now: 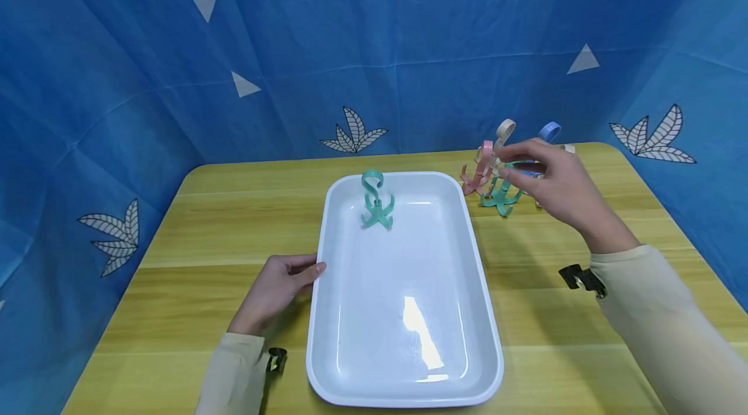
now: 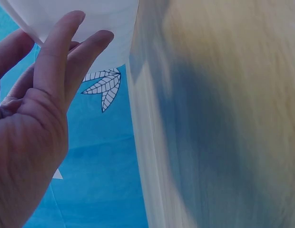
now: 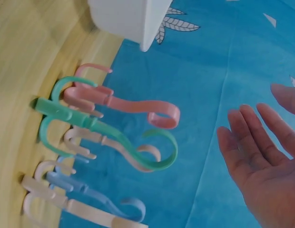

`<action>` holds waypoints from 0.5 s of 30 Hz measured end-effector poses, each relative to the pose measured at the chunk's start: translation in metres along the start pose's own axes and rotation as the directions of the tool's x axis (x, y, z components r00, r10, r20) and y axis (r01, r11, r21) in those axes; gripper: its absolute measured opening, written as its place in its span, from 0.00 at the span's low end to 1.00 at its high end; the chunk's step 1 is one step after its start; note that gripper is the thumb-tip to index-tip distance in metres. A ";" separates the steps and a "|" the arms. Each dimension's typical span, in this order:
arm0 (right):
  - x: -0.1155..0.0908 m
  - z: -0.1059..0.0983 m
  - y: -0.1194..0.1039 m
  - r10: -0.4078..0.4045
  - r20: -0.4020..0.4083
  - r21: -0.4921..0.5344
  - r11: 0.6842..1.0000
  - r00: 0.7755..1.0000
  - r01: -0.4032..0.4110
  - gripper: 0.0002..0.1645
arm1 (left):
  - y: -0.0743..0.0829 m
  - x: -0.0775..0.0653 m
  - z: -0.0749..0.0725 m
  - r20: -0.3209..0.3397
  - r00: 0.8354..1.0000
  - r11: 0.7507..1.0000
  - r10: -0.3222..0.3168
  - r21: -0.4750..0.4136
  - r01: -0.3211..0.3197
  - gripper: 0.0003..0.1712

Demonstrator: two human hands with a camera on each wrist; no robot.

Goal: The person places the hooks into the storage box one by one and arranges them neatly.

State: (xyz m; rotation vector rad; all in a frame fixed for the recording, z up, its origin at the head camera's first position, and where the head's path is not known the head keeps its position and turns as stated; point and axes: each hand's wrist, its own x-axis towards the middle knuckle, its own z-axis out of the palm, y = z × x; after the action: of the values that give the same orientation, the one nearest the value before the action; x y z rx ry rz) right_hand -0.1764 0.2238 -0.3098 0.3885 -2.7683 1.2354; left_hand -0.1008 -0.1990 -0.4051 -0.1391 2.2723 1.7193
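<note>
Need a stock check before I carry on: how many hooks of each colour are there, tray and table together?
Green hooks: 2
Pink hook: 1
Cream hooks: 2
Blue hook: 1
Total: 6

Seeing a blue cloth (image 1: 310, 25) hanging in folds behind a yellowish wood-grained table (image 1: 234, 220) and spreading past both its sides. Noticing white triangles (image 1: 202, 0) scattered over the cloth and black-outlined leaf prints (image 1: 354, 132) near the table's edges. Catching shadows (image 2: 204, 118) darkening the wood.
</note>
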 end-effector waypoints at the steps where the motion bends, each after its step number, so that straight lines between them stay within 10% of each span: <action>1: -0.001 0.000 0.002 0.010 -0.009 -0.007 1.000 1.000 -0.010 0.23 | 0.000 0.000 0.000 -0.002 1.000 1.000 -0.003 0.002 0.003 0.24; 15: -0.001 -0.001 0.021 0.101 -0.165 0.060 0.994 0.981 -0.093 0.26 | -0.002 0.001 -0.001 -0.005 1.000 1.000 -0.005 0.014 0.006 0.22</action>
State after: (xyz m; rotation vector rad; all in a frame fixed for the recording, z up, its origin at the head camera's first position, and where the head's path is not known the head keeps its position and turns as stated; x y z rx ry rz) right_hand -0.1806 0.2381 -0.3241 0.1465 -2.6451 1.2982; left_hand -0.1014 -0.2006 -0.4071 -0.1463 2.2843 1.7021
